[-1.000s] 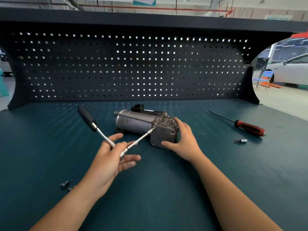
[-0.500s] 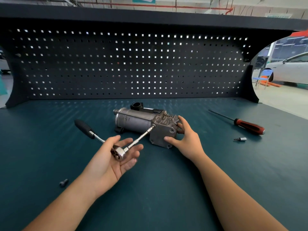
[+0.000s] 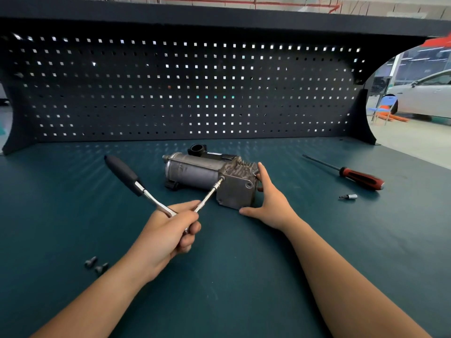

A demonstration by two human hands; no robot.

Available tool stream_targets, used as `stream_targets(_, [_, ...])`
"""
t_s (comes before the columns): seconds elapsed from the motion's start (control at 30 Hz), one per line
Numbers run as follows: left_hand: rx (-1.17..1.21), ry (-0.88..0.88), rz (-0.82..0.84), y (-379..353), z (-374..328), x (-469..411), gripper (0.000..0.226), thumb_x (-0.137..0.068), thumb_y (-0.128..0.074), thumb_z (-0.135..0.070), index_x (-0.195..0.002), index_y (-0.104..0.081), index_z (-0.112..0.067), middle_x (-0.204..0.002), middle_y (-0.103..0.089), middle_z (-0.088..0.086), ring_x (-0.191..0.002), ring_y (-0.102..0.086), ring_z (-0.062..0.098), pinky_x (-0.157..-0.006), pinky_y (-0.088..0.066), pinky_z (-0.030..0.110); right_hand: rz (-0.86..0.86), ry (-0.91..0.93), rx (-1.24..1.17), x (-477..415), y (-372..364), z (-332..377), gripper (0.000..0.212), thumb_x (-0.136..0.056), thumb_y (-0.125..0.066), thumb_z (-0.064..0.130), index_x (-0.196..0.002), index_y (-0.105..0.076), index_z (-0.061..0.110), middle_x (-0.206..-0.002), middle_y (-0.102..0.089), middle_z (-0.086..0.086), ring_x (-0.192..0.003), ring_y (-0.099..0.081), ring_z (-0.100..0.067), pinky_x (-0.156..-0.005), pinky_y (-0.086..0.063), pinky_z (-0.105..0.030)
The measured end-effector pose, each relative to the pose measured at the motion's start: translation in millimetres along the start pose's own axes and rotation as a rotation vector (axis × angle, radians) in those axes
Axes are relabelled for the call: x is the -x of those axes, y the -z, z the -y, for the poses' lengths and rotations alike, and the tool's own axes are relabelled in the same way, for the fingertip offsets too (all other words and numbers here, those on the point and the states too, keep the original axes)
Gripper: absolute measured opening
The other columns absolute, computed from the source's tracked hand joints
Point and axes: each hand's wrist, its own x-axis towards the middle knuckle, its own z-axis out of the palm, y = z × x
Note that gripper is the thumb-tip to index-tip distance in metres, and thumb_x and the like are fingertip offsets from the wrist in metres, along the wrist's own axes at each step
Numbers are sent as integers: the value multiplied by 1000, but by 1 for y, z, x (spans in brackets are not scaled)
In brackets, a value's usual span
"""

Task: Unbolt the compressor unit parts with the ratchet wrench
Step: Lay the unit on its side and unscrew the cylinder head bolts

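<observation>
A grey metal compressor unit lies on its side on the dark green bench, its finned head and square end plate turned toward me. A ratchet wrench with a black handle points up and left; its long extension bar runs to a bolt at the end plate's upper left corner. My left hand grips the ratchet head, fingers curled round it. My right hand holds the compressor's end plate, thumb at its lower edge and fingers up along its right side.
Two loose bolts lie at the front left of the bench. A red-and-black screwdriver and a small socket bit lie to the right. A black pegboard closes off the back.
My left hand has closed round the ratchet head, which lay in its open palm half a second ago. The handle has swung upward. My right hand stays on the compressor.
</observation>
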Motion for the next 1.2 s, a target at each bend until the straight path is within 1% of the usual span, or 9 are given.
stream_targets(0.3, [-153, -128, -51, -4, -4, 0, 41, -85, -42, 2, -99, -61, -31, -46, -46, -3, -35, -28, 9, -36, -29, 18, -27, 19, 34, 2, 2, 5, 111, -73, -78, 22, -147, 3, 38, -149, -34, 10, -113, -55, -23, -89, -44, -30])
stream_targets(0.5, [62, 80, -1, 5, -5, -1, 26, -90, -45, -2, -98, -65, -16, -50, -48, -2, -35, -33, 7, -35, -31, 16, -56, -18, -17, 7, 2, 12, 104, -76, -76, 26, -148, -2, 35, -145, -39, 8, -118, -52, -21, -85, -39, -25])
stream_targets(0.57, [330, 200, 15, 13, -9, -3, 15, -87, -48, -7, -90, -62, -11, -48, -45, -3, -29, -30, 4, -31, -27, 11, -128, -71, -3, 6, 4, 18, 83, -77, -74, 33, -142, -24, 26, -131, -52, 3, -111, -55, -23, -81, -42, -29])
stream_targets(0.6, [476, 235, 40, 17, -13, -4, 9, -79, -56, -7, -85, -61, -10, -47, -43, -4, -27, -28, 2, -29, -24, 10, -171, -94, 42, 5, 6, 21, 63, -77, -73, 37, -128, -40, 20, -116, -58, 1, -102, -57, -23, -76, -44, -30])
stream_targets(0.67, [660, 252, 61, 25, -20, -4, 27, -52, -73, -6, -76, -63, -8, -47, -41, -6, -23, -26, 1, -25, -20, 10, -232, -106, 178, 4, 9, 27, 32, -79, -69, 40, -89, -53, 14, -84, -59, 0, -83, -57, -22, -61, -40, -28])
stream_targets(0.7, [639, 248, 46, 28, -23, -4, 27, -51, -73, -6, -76, -62, -8, -46, -40, -6, -23, -26, 1, -25, -19, 10, -236, -96, 222, 4, 10, 29, 29, -81, -68, 39, -78, -53, 14, -75, -57, 1, -76, -55, -21, -57, -36, -27])
stream_targets(0.77, [459, 219, -18, 31, -26, -2, 7, -75, -55, -12, -81, -58, -11, -44, -40, -6, -23, -24, 1, -27, -18, 8, -212, -74, 246, 4, 11, 33, 27, -84, -65, 36, -74, -56, 12, -70, -55, 0, -72, -52, -21, -56, -33, -27])
stream_targets(0.83, [297, 187, -58, 30, -26, -3, 14, -87, -43, -15, -85, -56, -13, -44, -42, -6, -24, -24, 1, -29, -20, 8, -196, -56, 235, 4, 13, 34, 25, -86, -64, 32, -78, -61, 8, -72, -55, -2, -73, -52, -21, -60, -35, -26])
stream_targets(1.2, [-129, 275, -16, 39, -24, -18, 27, -89, -47, -30, -92, -62, -8, -46, -51, 3, -26, -27, 7, -31, -24, 13, -242, -34, 159, 5, 16, 37, 19, -86, -65, 22, -87, -70, 4, -77, -65, -8, -81, -60, -24, -67, -43, -26])
